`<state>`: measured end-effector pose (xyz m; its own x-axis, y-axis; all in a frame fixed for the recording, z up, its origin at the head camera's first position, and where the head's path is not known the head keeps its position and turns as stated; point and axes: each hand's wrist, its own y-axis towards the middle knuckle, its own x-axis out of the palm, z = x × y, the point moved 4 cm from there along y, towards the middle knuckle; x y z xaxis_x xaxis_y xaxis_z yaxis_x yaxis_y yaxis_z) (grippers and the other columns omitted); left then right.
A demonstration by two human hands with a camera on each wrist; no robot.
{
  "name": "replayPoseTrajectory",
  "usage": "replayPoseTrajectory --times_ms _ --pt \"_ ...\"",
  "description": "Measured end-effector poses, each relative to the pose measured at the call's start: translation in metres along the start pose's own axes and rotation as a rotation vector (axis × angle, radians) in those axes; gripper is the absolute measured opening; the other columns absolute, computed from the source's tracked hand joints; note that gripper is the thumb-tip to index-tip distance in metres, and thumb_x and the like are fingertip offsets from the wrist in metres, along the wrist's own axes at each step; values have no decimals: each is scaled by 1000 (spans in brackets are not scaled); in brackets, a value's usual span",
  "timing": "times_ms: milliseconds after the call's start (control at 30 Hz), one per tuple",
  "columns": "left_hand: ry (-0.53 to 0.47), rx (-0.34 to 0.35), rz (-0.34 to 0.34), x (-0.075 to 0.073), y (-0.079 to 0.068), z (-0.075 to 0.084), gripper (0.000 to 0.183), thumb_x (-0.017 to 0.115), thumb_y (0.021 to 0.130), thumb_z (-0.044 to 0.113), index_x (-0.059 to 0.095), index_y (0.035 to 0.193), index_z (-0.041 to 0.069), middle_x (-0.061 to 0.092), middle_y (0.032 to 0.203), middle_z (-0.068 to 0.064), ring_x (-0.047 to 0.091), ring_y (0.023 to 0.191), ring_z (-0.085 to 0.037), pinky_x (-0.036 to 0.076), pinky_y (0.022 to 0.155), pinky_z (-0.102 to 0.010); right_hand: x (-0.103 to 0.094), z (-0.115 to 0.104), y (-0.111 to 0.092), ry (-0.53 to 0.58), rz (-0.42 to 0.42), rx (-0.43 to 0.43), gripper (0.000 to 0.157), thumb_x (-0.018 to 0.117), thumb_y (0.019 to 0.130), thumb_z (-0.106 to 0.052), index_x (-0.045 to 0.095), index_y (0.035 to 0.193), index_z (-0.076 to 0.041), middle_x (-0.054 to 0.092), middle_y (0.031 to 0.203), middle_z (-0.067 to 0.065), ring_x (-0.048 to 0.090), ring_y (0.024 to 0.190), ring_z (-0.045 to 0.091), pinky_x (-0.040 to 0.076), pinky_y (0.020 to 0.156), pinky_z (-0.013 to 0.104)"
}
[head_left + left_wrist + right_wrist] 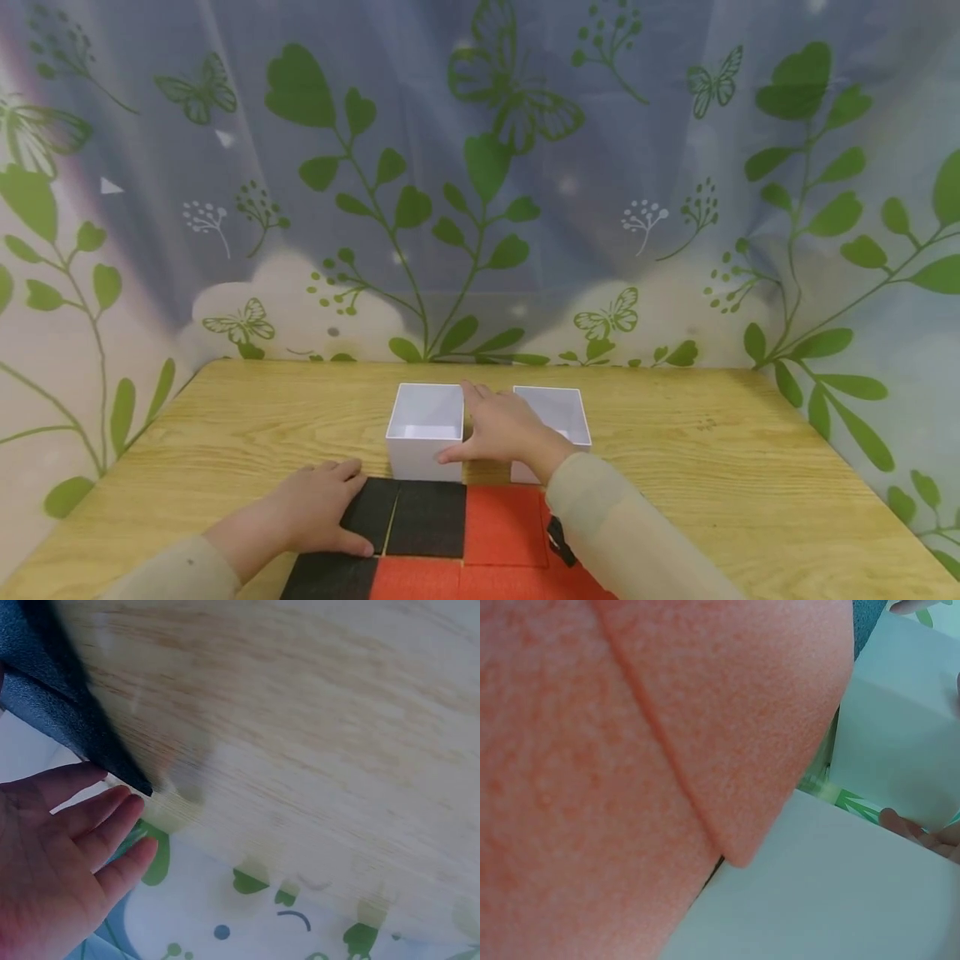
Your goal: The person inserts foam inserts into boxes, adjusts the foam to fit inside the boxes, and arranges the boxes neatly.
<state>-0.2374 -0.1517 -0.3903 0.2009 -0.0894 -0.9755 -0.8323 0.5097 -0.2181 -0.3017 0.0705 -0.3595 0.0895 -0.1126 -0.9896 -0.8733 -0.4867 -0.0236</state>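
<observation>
A pale wood-grained counter (720, 467) fills the lower part of the head view, its far edge meeting a hanging cloth (600, 175) in blue-grey and white, printed with green leaves, sprigs and butterflies; the same print shows at both sides. On the near part of the counter lie flat square pieces, black tiles (427, 518) to the left and red tiles (504, 527) to the right and nearer.

Two white boxes stand upright just beyond the tiles, side by side with a gap between, tops uncovered. The left box (425, 460) shows pale inner walls and a lighter patch low down. The right box (551, 404) shows a pale back wall; the forearm hides part of it.

The right hand (502, 425) holds the left box by its right side, its grip spanning from thumb in front to fingers behind. The left hand (313, 504) rests at a black tile, its grip wide, fingers spread.
</observation>
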Motion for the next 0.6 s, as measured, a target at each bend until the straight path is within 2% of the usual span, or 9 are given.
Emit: replayPoseTrajectory --times_ms 200,333,467,600 --pt "-24 10 31 0 -2 -2 95 64 66 71 55 126 -2 47 131 -18 48 117 -37 44 90 -51 0 0 1 12 4 2 116 56 68 -78 16 149 -5 31 148 10 35 132 25 26 108 46" --pt "-9 19 45 -1 -3 -1 92 65 66 71 57 124 0 51 122 -16 56 104 -32 48 83 -48 -1 -1 1 20 6 6 118 57 67 -77 15 149 -4 31 148 10 35 132 25 26 108 46" --pt "22 20 38 -1 -4 0 89 65 66 71 59 123 3 52 111 -12 60 86 -25 51 75 -44 -1 -1 1 17 5 10 118 58 67 -77 15 149 -4 31 148 11 35 132 25 26 108 45" --pt "18 0 10 -1 -5 0 88 69 64 68 58 125 5 52 112 -9 59 86 -22 51 76 -42 -2 -1 0 32 1 10 117 59 68 -75 15 149 -4 32 148 11 35 132 24 25 108 45"
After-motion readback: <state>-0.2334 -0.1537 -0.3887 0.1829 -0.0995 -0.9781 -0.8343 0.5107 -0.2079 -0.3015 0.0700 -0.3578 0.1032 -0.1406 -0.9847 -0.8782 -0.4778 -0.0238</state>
